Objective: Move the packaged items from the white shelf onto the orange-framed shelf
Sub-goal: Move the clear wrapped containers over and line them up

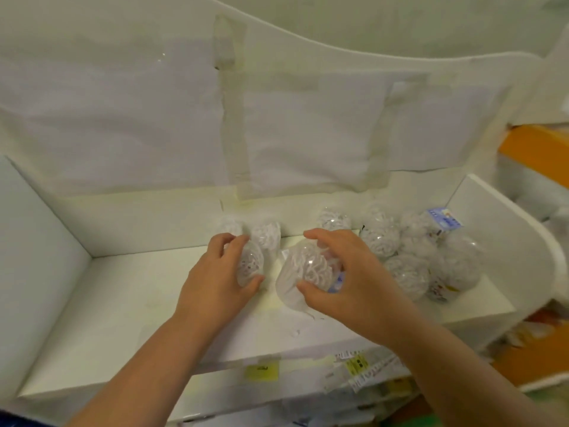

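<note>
gripping clear packs of white curly filling: left hand (215, 282) one, right hand (351, 272) another.

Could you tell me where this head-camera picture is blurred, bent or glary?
Head view: soft overall; the orange-framed shelf at the right edge is smeared; the white shelf rim bows from wide-angle distortion; small glints on the clear packages.

The orange-framed shelf (535, 149) is blurred and cut off by the right edge. Labels (357, 365) under the white shelf (123, 318) are too blurred to read. The left hand (215, 278) hides part of its packet (251, 263).
</note>
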The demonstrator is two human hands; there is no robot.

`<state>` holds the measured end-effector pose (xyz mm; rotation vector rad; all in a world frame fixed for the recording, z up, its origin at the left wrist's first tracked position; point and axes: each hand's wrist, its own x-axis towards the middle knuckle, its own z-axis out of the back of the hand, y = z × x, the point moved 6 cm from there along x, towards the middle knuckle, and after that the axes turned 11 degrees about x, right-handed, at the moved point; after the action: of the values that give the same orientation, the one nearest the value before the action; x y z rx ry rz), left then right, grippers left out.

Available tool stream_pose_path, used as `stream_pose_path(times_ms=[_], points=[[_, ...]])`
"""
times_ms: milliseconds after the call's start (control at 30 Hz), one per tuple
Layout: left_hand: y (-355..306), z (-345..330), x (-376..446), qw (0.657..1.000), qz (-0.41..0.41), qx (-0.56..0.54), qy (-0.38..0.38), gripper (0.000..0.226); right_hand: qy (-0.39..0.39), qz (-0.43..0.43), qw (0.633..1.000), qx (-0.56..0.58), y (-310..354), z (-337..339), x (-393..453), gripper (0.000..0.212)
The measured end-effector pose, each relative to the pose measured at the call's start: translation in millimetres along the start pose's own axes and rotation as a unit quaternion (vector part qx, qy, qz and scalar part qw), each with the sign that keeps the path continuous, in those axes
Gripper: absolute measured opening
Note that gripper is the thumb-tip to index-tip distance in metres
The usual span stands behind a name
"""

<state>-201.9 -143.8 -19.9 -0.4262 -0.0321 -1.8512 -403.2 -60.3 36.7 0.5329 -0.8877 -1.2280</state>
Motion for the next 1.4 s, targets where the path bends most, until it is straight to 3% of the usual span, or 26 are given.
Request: stream_pose_path(times_ms=[200, 400, 600, 933, 1400], points=[[-8, 21, 2, 0.999, 0.013, -0.048, -0.008, 0.076, -0.075, -0.041, 0.996, 0.013, -3, 26, -16, 0.074], [-48, 65, 10, 0.992, -0.038, -0.098, -0.065, 0.081, -0.157, -0.08, 0.984, 0.018, -15, 66, -34, 0.07], [-113, 79, 14, 0.987, -0.091, -0.111, -0.068, 0.073, -0.212, -0.077, 0.974, -0.011, -23, 116, -64, 0.068], [-284, 84, -8, 0.969, -0.165, -0.175, -0.059, 0.074, -0.266, -0.099, 0.956, 0.075, -50, 234, -167, 0.064], [-556, 80, -76, 0.949, -0.247, -0.19, -0.054, 0.072, -0.313, -0.126, 0.941, 0.034, -134, 446, -314, 0.068]])
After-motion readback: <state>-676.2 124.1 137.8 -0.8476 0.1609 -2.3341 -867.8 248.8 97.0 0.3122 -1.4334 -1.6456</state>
